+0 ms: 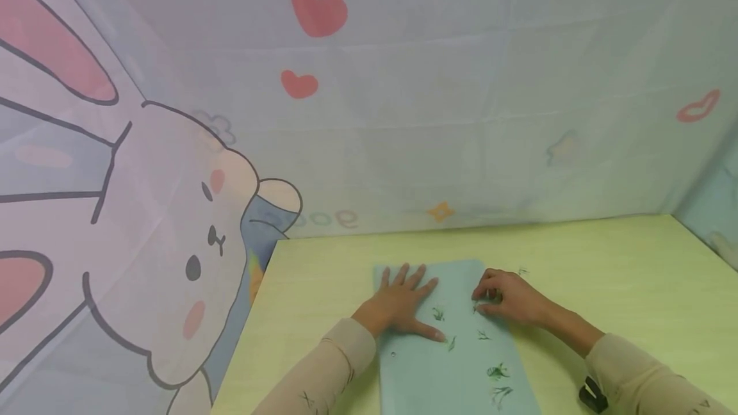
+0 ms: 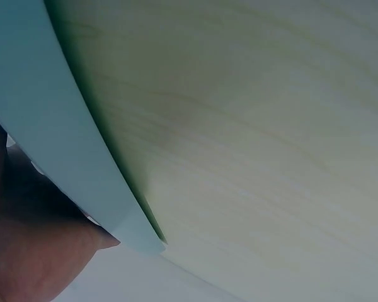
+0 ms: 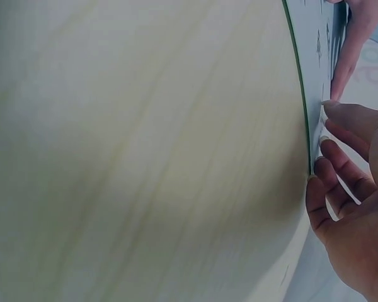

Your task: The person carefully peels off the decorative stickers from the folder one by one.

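A pale blue sheet-like board (image 1: 426,370) lies on the table, with several small green plant shapes on it; whether they are printed or stuck on I cannot tell. My left hand (image 1: 406,303) rests flat on its upper left part, fingers spread. At the board's upper right edge, my right hand (image 1: 507,296) has curled fingers and seems to pinch a small green plant piece (image 1: 475,306). In the right wrist view, the right fingertips (image 3: 324,141) touch or nearly touch the board's edge (image 3: 307,94). The left wrist view shows the board's edge (image 2: 107,145) beside part of the left hand (image 2: 44,258).
The light yellow wood-grain table (image 1: 611,274) extends on both sides of the board. Another small plant shape (image 1: 523,271) lies beyond the right hand. A dark object (image 1: 592,396) sits by the right sleeve. Behind the table hangs a printed cloth (image 1: 403,146) with hearts and a rabbit.
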`<state>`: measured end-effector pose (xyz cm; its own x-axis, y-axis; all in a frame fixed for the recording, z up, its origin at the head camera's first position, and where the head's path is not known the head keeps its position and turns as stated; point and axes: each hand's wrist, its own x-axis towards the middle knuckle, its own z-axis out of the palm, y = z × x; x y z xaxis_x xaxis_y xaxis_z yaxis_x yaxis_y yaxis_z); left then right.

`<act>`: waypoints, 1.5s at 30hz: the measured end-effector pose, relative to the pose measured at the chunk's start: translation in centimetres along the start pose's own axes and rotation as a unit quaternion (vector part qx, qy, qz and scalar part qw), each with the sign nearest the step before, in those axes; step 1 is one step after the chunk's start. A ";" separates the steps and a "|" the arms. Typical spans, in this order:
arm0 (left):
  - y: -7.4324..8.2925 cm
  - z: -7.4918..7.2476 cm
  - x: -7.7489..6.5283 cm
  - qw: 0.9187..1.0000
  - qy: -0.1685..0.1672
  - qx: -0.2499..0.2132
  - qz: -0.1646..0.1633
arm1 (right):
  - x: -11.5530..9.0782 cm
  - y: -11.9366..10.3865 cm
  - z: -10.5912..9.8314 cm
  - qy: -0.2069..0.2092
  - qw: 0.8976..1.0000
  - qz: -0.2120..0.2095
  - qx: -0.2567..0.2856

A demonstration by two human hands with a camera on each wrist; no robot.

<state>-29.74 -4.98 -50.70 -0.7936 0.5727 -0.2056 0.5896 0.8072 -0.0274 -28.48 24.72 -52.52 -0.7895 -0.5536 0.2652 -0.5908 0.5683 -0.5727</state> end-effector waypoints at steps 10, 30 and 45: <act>0.2 -0.6 -0.4 1.000 -0.004 -0.004 -0.003 | 0.1 -0.1 0.0 -0.002 1.000 0.003 0.010; 0.1 -0.4 -0.5 1.000 0.001 -0.012 -0.001 | 0.3 -0.4 0.2 -0.005 1.000 0.007 0.022; 0.4 -0.6 -0.6 1.000 0.000 -0.010 0.001 | 0.0 -0.7 -0.1 -0.002 1.000 0.015 0.019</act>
<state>-29.14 -4.94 -50.01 -0.7927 0.5740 -0.2055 0.5879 0.8089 -0.0083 -28.03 24.37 -52.07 -0.8062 -0.5392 0.2434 -0.5594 0.5610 -0.6102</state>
